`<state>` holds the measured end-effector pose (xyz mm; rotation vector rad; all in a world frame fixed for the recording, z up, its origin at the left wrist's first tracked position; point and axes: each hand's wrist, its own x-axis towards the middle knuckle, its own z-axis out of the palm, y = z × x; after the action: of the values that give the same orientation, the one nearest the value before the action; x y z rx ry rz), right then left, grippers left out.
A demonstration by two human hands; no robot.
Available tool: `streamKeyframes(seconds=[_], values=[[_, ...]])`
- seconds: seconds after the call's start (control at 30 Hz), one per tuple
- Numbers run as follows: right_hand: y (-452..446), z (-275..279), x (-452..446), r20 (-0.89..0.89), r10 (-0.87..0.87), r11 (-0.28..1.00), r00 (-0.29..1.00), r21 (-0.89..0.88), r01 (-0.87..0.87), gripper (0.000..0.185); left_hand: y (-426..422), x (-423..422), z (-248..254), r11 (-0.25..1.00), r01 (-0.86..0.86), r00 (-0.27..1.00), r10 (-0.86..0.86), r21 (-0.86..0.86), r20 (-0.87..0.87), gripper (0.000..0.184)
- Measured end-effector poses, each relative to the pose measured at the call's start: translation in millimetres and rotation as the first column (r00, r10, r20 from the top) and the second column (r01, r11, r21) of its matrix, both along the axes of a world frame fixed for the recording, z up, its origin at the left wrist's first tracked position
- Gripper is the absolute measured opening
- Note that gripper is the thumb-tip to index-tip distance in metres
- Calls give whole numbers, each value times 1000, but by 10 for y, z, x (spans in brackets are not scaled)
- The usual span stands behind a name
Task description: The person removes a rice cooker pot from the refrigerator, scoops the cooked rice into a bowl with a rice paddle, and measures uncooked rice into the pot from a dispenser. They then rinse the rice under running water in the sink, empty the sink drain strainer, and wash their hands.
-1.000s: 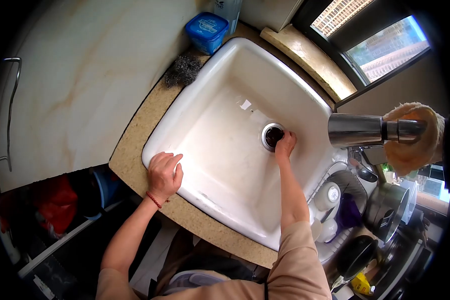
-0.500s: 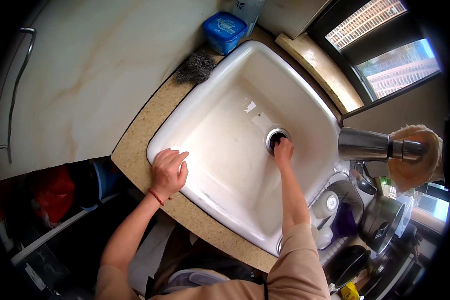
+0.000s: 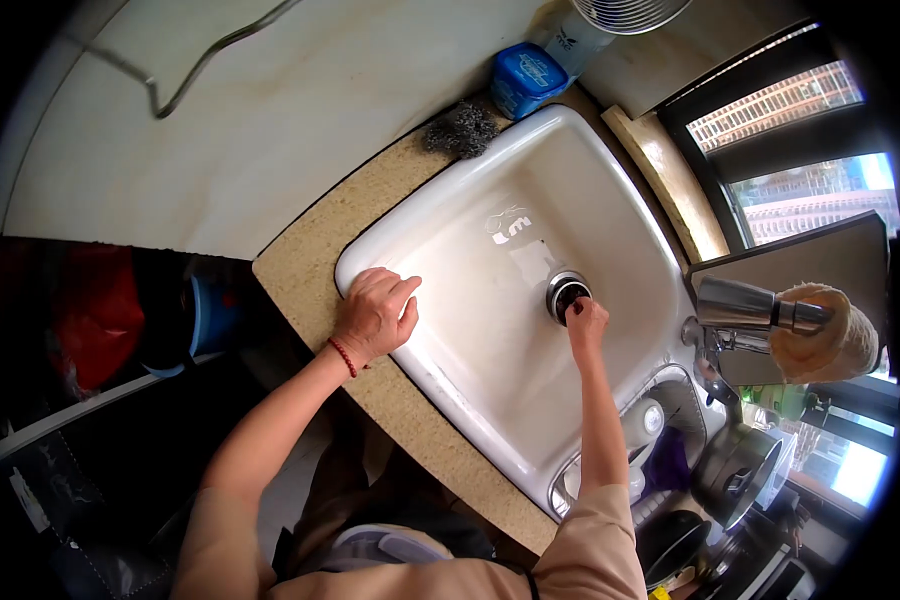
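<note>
The white sink [image 3: 450,350] fills the middle of the view, with wet patches shining on its floor. At its drain, my right hand [image 3: 587,322] has its fingers pinched on a dark, round sink strainer [image 3: 573,296], which appears raised and tilted at the metal drain ring [image 3: 562,281]. The fingertips partly hide the strainer. My left hand [image 3: 372,312] rests on the near left rim of the sink, holding nothing, its thumb apart from its loosely bent fingers. A red bead bracelet [image 3: 343,357] circles the left wrist.
A steel-wool scrubber [image 3: 461,130] and a blue tub [image 3: 527,80] sit on the counter [image 3: 315,240] behind the sink. The faucet [image 3: 738,303], with a cloth [image 3: 825,335], juts in from the right. Below it are a dish rack with cups [image 3: 643,422] and a steel pot [image 3: 735,470].
My right hand has drawn up slightly from inside the drain, with the strainer rim now showing at its fingers. My left hand stays on the rim. The camera view has shifted.
</note>
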<state>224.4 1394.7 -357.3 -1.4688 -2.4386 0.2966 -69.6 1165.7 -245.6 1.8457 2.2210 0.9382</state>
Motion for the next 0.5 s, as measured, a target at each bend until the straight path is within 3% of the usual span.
streamKeyframes(seconds=[0.2,0.33,0.4,0.43,0.5], values=[[-564,725,-164,-61,204,979,977,15,-204,13,-80,-3,-89,1000,24,1000,-24,10,4,22],[-1225,1532,-531,28,248,968,968,-47,-246,16,-206,-5,-17,981,123,992,-127,-149,-22,27],[-1618,1932,-765,22,296,954,955,-48,-295,16,-470,147,-53,979,51,987,-79,196,137,34],[-1936,2094,-955,-34,347,935,937,-71,-348,17,-915,227,61,982,6,923,-79,190,377,40],[-2387,2225,-1177,-138,413,898,900,-101,-428,20,-1437,219,99,967,-82,795,-82,240,601,52]])
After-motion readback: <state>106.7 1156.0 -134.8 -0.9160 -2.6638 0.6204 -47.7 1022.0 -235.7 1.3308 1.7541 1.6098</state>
